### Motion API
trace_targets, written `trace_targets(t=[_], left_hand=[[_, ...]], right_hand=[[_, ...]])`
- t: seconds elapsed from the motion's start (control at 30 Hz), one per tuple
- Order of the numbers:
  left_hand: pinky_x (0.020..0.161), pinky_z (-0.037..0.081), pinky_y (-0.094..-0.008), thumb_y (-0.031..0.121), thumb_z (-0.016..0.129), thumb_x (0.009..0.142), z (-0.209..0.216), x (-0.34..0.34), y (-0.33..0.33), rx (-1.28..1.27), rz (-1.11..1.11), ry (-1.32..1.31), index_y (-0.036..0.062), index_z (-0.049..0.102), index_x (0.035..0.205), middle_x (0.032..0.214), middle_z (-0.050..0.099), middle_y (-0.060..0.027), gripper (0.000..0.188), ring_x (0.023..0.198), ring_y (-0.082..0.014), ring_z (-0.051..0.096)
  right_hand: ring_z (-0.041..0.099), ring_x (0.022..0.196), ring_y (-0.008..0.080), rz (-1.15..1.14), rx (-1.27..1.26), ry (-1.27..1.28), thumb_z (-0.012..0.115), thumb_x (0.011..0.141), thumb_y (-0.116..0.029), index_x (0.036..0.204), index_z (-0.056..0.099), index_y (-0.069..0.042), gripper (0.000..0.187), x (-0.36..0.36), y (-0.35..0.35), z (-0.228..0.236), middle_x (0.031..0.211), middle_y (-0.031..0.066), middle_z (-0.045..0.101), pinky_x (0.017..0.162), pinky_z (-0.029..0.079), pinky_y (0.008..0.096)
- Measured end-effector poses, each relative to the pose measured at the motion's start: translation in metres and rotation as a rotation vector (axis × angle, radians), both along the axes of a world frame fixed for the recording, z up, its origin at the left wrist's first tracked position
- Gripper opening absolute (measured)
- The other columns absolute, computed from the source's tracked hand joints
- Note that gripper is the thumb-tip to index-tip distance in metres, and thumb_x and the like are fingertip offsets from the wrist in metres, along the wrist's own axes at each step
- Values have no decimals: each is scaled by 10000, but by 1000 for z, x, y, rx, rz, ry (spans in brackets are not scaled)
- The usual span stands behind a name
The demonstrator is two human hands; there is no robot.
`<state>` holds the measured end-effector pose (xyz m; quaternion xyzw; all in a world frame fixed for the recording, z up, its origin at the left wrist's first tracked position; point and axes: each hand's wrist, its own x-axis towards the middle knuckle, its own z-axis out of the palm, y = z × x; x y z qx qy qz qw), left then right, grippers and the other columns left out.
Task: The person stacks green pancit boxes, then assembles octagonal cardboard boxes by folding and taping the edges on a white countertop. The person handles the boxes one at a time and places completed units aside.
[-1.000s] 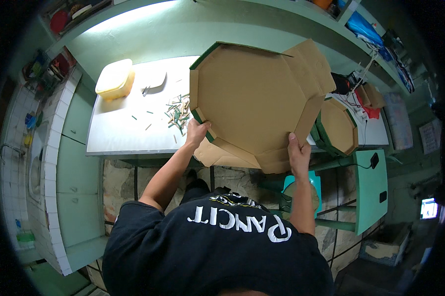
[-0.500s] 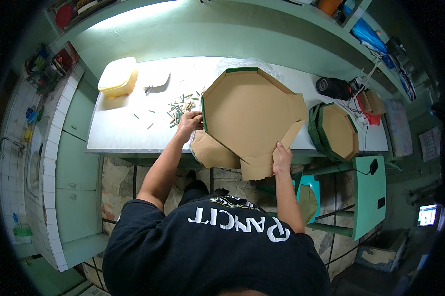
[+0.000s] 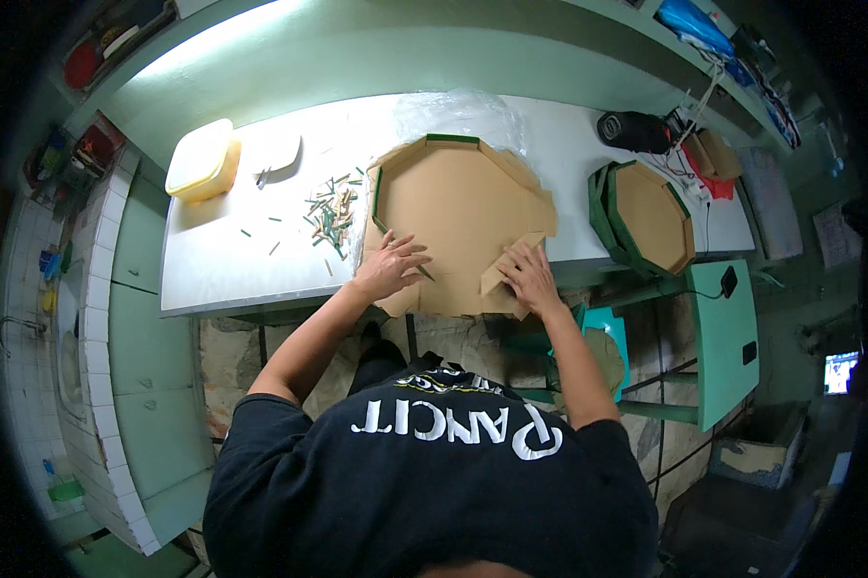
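An octagonal brown cardboard tray (image 3: 458,197) lies on the white table, part of its raised rim edged in green and its near side hanging over the front edge. My left hand (image 3: 391,267) rests over its near left part with fingers spread. Beside those fingers shows a thin green strip (image 3: 425,273); whether it is held I cannot tell. On the near right side, my right hand (image 3: 532,277) has its fingers bent over a partly folded cardboard flap (image 3: 496,279), gripping it. Left of the tray, a loose pile of small green and tan strips (image 3: 332,214) is spread out.
A yellow lidded tub (image 3: 203,164) and a white lid-like piece (image 3: 272,154) stand at the back left. Clear plastic (image 3: 463,118) lies behind the tray. Green-edged octagonal trays (image 3: 653,217) lean at the right, near a black cylinder (image 3: 632,129) and cables. A green bench (image 3: 721,337) stands below.
The cardboard tray has gone from raised and tilted to flat on the table. My left hand has left the strip pile for the tray; my right hand has moved farther in on the flap.
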<state>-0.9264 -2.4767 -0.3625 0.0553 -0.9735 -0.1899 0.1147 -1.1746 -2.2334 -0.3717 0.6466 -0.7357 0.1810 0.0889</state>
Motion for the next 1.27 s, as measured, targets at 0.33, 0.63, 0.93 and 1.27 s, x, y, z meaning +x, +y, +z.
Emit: trace_targets(t=[0.33, 0.63, 0.93, 1.27], left_hand=[[1113, 220, -582, 249, 629, 856, -10, -1, -20, 46, -115, -57, 166, 681, 952, 974, 640, -3, 137, 1150, -236, 536], [1130, 182, -578, 235, 654, 848, -10, 1, -15, 29, -53, -76, 154, 694, 966, 971, 666, -23, 148, 1132, -242, 556], [1136, 171, -574, 222, 685, 821, -10, -6, -4, 134, 79, -30, 147, 690, 944, 940, 673, -25, 144, 1067, -229, 593], [1146, 198, -540, 252, 696, 838, -29, 5, -5, 111, -47, 116, 125, 714, 989, 1129, 680, -41, 198, 1293, -286, 465]], right_hand=[[530, 1085, 288, 290, 154, -130, 663, 785, -136, 973, 644, -65, 202, -6, -32, 13, 1056, 106, 571, 970, 417, 412], [557, 941, 270, 217, 224, -245, 653, 776, -134, 888, 637, -89, 122, -10, -65, 6, 924, 78, 604, 895, 418, 424], [537, 1134, 342, 208, 34, 124, 638, 791, -198, 990, 654, -31, 260, 17, -57, -10, 1124, 144, 612, 1070, 347, 456], [179, 1415, 399, 214, 441, 305, 535, 665, -805, 1390, 262, 152, 1232, 37, -34, 15, 1504, 270, 221, 1173, 99, 472]])
